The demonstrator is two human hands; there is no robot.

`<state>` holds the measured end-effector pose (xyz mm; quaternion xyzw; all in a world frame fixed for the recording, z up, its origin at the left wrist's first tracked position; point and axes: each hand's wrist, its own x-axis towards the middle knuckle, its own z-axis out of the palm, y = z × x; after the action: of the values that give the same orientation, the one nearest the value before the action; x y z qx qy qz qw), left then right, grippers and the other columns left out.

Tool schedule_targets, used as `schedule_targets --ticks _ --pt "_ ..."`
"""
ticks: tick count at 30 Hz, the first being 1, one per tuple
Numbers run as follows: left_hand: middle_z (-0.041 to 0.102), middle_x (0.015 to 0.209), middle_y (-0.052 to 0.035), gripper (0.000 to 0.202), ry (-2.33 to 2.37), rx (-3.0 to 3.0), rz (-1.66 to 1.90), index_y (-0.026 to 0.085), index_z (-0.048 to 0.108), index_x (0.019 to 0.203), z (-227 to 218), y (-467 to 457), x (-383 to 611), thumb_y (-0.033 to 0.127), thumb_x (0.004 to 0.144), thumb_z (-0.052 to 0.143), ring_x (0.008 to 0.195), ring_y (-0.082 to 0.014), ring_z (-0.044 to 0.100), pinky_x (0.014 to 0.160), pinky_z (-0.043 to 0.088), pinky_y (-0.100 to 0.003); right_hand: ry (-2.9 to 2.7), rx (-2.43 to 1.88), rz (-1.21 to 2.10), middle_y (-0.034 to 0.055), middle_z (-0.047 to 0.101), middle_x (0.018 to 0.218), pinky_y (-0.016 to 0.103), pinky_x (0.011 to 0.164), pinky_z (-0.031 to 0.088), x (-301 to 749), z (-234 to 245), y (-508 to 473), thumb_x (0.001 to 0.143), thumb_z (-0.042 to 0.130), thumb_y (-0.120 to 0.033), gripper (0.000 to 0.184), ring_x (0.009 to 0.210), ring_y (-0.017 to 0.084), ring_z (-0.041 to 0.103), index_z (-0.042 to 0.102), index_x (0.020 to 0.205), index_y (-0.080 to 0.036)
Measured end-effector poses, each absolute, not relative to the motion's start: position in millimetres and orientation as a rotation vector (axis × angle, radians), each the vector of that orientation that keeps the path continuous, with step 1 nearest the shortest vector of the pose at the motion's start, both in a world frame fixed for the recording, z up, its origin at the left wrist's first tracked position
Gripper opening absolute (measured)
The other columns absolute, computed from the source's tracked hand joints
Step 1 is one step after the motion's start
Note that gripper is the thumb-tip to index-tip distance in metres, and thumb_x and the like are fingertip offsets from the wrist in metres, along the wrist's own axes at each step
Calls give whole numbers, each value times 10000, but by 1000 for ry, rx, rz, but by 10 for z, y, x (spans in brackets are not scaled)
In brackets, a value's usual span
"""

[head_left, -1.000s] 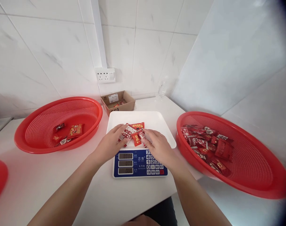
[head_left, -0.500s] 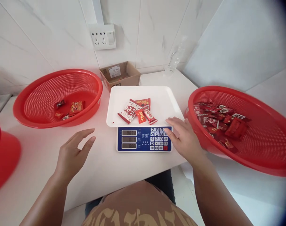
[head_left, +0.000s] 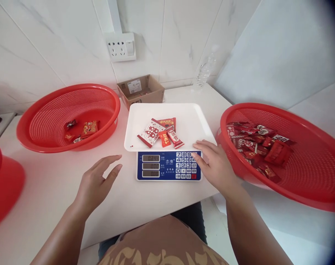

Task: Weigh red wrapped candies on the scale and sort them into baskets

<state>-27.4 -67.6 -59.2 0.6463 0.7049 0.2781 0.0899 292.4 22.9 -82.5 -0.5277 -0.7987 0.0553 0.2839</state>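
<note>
A white tray (head_left: pixel 189 117) tops a digital scale with a blue keypad panel (head_left: pixel 169 173). Several red and white wrapped snacks lie together on the tray, among them a white packet with red print (head_left: pixel 151 133), a small red packet (head_left: pixel 164 139) and a red-and-white wrapped bar (head_left: pixel 175 138). My right hand (head_left: pixel 213 163) is at the tray's front right corner and the keypad's right edge, thumb and fingers apart, holding nothing; whether it touches cannot be told. My left hand (head_left: pixel 97 182) hovers over the table left of the scale, empty, its thumb and fingers spread.
On the right, a red basket (head_left: pixel 311 176) holds many wrapped snacks. Another red basket (head_left: pixel 43 106) at the left holds a few packets. Part of a third red container (head_left: pixel 7 187) shows at the left edge. Behind the tray stand a cardboard box (head_left: pixel 148 96) and a clear plastic bottle (head_left: pixel 204 71).
My left hand has moved right, toward the scale. My right hand stays nearly in place. The digits on the scale's top display have changed, and the snacks on the tray lie as before.
</note>
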Motion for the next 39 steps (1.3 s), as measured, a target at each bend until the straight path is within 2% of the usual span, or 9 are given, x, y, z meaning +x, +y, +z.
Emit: schedule_targets --ticks 15,16,18,20,23,28,31,36,39 --pt "670 1126 -35 315 2089 1997 865 274 623 1094 -488 -452 -231 451 880 474 992 -204 639 457 481 -197 -2135 -1432 142 91 680 1115 520 951 434 2918 -793 285 909 443 -401 315 1095 277 594 676 1009 -214" --pt "667 1134 -37 316 2059 2032 864 270 620 1097 -470 -399 -200 450 883 471 1015 -208 631 498 503 -208 -2134 -1436 146 92 680 1116 525 952 432 2919 -794 288 909 442 -402 318 1094 277 595 677 1007 -212" --pt "655 1158 -46 318 1976 2124 847 258 609 1112 -435 -281 -117 435 893 463 1067 -215 607 669 553 -260 -2134 -1448 151 90 681 1116 542 954 426 2921 -794 291 907 446 -402 316 1087 279 600 679 1000 -210" --pt "638 1183 -60 317 1872 2224 824 245 600 1132 -408 -155 -16 408 906 448 1119 -220 577 857 533 -331 -2130 -1454 149 85 683 1115 563 959 413 2919 -795 292 904 451 -404 311 1083 284 604 679 996 -213" --pt "598 1244 -81 323 1758 2309 759 227 590 1160 -381 28 129 365 917 427 1179 -227 536 972 477 -380 -2121 -1454 151 86 681 1123 584 967 398 2913 -796 287 904 446 -412 316 1095 290 599 679 1003 -223" --pt "418 1438 -95 446 1716 2227 515 229 457 1325 -317 299 254 380 907 421 1323 -262 390 1067 377 -449 -2125 -1486 192 78 669 1154 600 978 385 2907 -784 279 909 433 -406 316 1119 292 586 679 1019 -241" --pt "294 1520 -72 535 1654 2195 409 258 344 1404 -273 445 268 395 894 426 1374 -268 317 1087 349 -446 -2124 -1487 205 74 671 1148 589 992 380 2914 -781 286 906 444 -398 308 1118 287 586 685 1017 -240" --pt "242 1547 -3 552 1601 2185 314 314 365 1391 -251 616 266 322 848 468 1283 -246 461 1027 422 -370 -2082 -1448 220 90 680 1123 508 952 451 2920 -806 304 894 462 -386 315 1107 270 594 698 1006 -208" --pt "216 1556 13 562 1609 2165 276 311 363 1394 -254 659 266 326 842 468 1281 -251 461 1014 429 -362 -2071 -1454 235 90 681 1121 483 938 465 2914 -820 307 892 464 -387 313 1114 265 590 702 1004 -217"
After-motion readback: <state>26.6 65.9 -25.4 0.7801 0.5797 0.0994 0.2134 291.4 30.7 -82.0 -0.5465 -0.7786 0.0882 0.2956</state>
